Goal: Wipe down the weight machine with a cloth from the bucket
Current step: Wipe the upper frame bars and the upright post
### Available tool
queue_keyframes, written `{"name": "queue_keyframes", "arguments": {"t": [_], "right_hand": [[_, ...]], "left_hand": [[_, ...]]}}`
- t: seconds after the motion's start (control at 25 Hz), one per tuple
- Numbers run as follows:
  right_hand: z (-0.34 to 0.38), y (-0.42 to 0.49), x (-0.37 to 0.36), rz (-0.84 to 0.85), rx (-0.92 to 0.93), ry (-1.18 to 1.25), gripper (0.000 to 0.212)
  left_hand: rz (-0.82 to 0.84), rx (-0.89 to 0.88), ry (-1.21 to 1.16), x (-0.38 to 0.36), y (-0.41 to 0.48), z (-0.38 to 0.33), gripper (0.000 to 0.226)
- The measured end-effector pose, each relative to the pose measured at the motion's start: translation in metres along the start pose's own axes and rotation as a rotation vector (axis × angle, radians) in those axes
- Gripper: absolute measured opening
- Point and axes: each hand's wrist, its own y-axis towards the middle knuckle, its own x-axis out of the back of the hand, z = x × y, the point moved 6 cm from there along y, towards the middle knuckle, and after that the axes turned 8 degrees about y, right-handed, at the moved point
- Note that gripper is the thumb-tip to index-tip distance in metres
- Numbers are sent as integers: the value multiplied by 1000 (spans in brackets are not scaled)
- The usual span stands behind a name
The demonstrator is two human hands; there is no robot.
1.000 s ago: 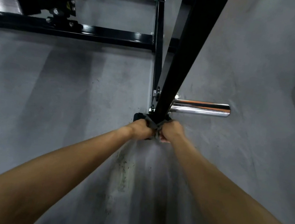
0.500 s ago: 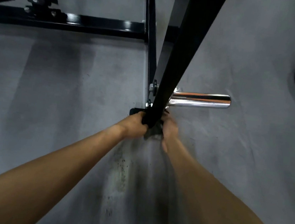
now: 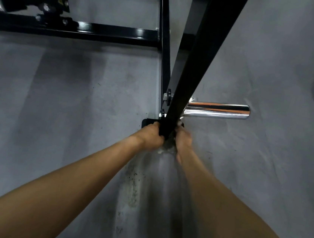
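Both hands grip the foot of the slanted black steel post (image 3: 188, 79): the left hand (image 3: 151, 136) curls tight around it, the blurred right hand (image 3: 183, 142) seems closed too. A crumpled grey cloth (image 3: 168, 143) peeks between them, mostly hidden, left of the chrome peg (image 3: 217, 110).

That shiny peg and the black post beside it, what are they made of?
The peg looks like chrome-plated steel: mirror-bright, with sharp reflected bands. The black post appears to be painted or powder-coated metal, dark and smooth with little shine. The floor looks like grey concrete, matte and mottled.
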Motion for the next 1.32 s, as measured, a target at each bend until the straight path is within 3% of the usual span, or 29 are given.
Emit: {"name": "queue_keyframes", "arguments": {"t": [0.12, 0.32, 0.44, 0.76, 0.88, 1.04, 1.16, 1.32], "right_hand": [[-7, -8, 14, -76, 19, 53, 21], [-17, -22, 1, -212, 59, 286, 23], [-21, -22, 2, -233, 39, 289, 23], [19, -3, -4, -160, -1, 408, 10], [19, -5, -1, -137, 56, 375, 14], [1, -5, 14, -251, 249, -52, 23], [-25, -5, 3, -85, 115, -130, 24], [-10, -1, 1, -96, 75, -87, 29]], "left_hand": [[8, -9, -7, 2, 2, -4, 44], [14, -19, -32, 4, 2, -7, 49], [15, -13, -29, 7, -3, -6, 59], [-7, -7, -21, 6, 2, -4, 32], [-19, -26, -43, 6, 3, -10, 16], [6, -9, -55, 5, 5, -6, 42], [-1, 16, -38, 5, 7, -2, 58], [-7, 18, -56, 2, 10, -2, 66]]}}
